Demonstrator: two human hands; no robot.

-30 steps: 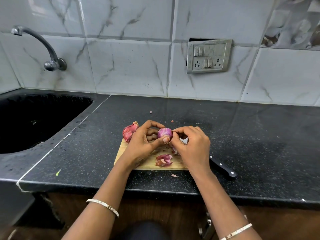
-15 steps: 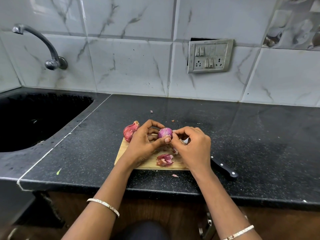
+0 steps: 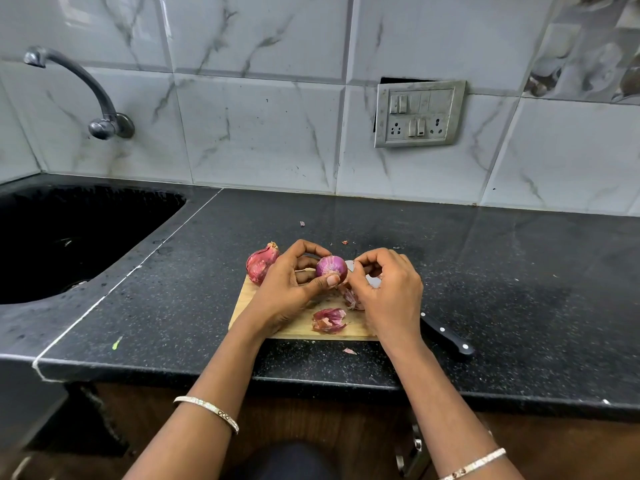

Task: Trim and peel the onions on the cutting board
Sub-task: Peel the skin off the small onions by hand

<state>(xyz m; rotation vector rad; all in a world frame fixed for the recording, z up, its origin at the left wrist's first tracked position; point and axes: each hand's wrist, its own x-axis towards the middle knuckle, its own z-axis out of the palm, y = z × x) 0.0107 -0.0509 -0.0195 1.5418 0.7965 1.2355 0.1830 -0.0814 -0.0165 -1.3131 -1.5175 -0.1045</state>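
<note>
The left hand [image 3: 289,289] holds a small purple onion [image 3: 331,267] up over the far edge of the board [image 3: 298,325]. Its fingers curl over the top of the onion and its thumb presses from below, so the onion is gripped tight. The onion looks smooth and shiny, with most of its dry skin off.

The right hand [image 3: 388,289] is just beside the onion, on its right side. Its fingertips [image 3: 356,268] are pinched together at the onion's edge. They may be pulling a bit of skin, but that spot is too small to tell for sure.

A second onion [image 3: 260,263] sits at the far left corner of the board, with its dry red skin on. It touches the back of the left hand or is very near it.

Peels [image 3: 328,320] lie near the front edge of the board, between the two wrists. More bits of skin lie under the right hand.

A knife [image 3: 446,336] with a black handle lies on the counter [image 3: 519,271] off the board's right edge, partly hidden by the right hand. A small scrap [image 3: 349,350] lies on the counter just past the board's front edge.

The sink [image 3: 69,237] is at the left end of the counter, with a tap [image 3: 86,95] on the wall above it. A switch plate [image 3: 419,114] is on the wall tiles.
</note>
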